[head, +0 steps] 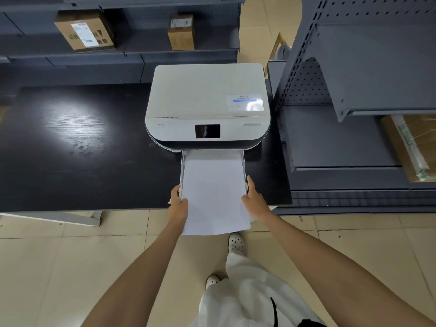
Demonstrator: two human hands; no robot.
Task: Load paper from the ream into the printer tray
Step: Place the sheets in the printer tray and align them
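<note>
Dark table (70, 138): one printer (207, 100), one paper stack (213, 192).

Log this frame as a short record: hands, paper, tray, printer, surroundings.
left hand: grip on the paper's left edge
right hand: grip on the paper's right edge
paper: white stack, front part in the tray, rear end hanging past the table edge
tray: pulled out at the printer's front
printer: white, lid shut, on a dark table
boxes: on the shelf behind
</note>
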